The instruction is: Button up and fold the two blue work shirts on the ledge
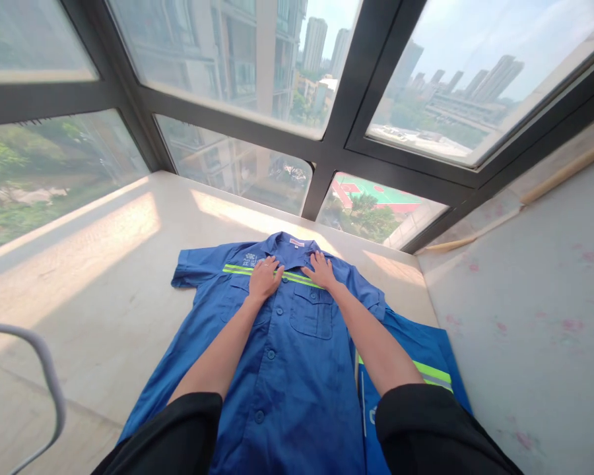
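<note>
A blue short-sleeved work shirt [297, 369] lies spread out front side up, its collar toward the window. It has a button front, chest pockets and a yellow-green reflective stripe across the chest. My left hand [266, 277] rests on the shirt just below the collar, by the white print, with its fingers stretched out. On the other side of the button line, my right hand [321, 269] lies flat near the collar tip, fingers spread. Both palms face down on the cloth, and neither hand grips anything I can see.
Another blue garment [426, 343] with a yellow-green stripe lies at the right, partly under the shirt. Pale sill surface [143, 290] surrounds the clothes. Dark window frames [237, 119] rise behind, a flowered wall [534, 316] stands at right, and a grey cable [54, 389] curves at left.
</note>
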Motion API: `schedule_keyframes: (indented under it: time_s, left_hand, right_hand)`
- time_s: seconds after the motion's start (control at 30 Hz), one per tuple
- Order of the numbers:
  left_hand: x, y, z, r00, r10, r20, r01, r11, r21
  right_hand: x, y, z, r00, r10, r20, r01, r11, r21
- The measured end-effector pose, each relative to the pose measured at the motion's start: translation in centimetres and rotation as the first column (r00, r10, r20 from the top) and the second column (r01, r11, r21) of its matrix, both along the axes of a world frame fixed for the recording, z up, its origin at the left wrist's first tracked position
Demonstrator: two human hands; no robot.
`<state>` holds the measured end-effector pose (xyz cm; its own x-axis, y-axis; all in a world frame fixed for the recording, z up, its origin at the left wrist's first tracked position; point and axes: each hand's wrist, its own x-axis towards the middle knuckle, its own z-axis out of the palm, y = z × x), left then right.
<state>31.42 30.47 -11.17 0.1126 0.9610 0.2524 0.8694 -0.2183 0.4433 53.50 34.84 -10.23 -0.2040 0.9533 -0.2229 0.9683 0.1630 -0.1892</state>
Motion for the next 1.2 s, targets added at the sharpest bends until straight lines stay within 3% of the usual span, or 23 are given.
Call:
schedule_keyframes:
  time_s: [0.2, 0.37, 0.47, 0.57, 0.73, 0.83, 0.93, 1.1, 1.2]
  left_hand:
    - [0.1, -1.0, 0.0, 0.993, 0.015, -0.115, -0.015, 1.000, 0.003]
    - [-0.9, -1.6, -0.2, 0.983, 0.060, -0.173, -0.067, 0.997, -0.037]
    - [-2.6, -0.8, -0.2, 0.977, 0.007, -0.212, -0.042, 0.986, -0.163]
    - [-4.6, 0.6, 0.4, 0.968, -0.120, -0.220, 0.034, 0.933, -0.358]
    - [-6.4, 1.2, 2.5, 0.957, -0.148, -0.249, 0.035, 0.912, -0.408]
    - [-5.4, -0.7, 3.5, 0.951, -0.110, -0.289, -0.004, 0.931, -0.365]
    - [-2.4, -4.1, 3.7, 0.948, -0.078, -0.310, -0.015, 0.958, -0.286]
    - [3.5, -10.6, 1.5, 0.940, -0.095, -0.327, 0.012, 0.969, -0.246]
    - [4.9, -12.7, 0.2, 0.938, -0.015, -0.347, -0.041, 0.987, -0.153]
  right_hand:
    - [1.7, -1.3, 1.6, 0.993, 0.119, -0.023, -0.121, 0.986, -0.114]
    - [2.1, -5.6, 2.6, 0.983, 0.179, 0.034, -0.172, 0.975, -0.140]
    - [2.9, -9.3, 2.6, 0.971, 0.237, 0.033, -0.230, 0.962, -0.144]
    - [4.2, -12.1, 2.8, 0.961, 0.273, 0.051, -0.267, 0.957, -0.110]
    - [5.9, -13.4, 3.3, 0.937, 0.332, 0.111, -0.319, 0.940, -0.122]
    - [5.9, -13.5, 3.1, 0.936, 0.328, 0.124, -0.319, 0.944, -0.089]
    - [5.6, -13.6, 2.2, 0.941, 0.310, 0.137, -0.304, 0.951, -0.063]
    - [5.7, -13.7, 1.1, 0.945, 0.301, 0.130, -0.298, 0.953, -0.044]
    - [5.9, -13.6, 0.9, 0.945, 0.302, 0.128, -0.296, 0.953, -0.063]
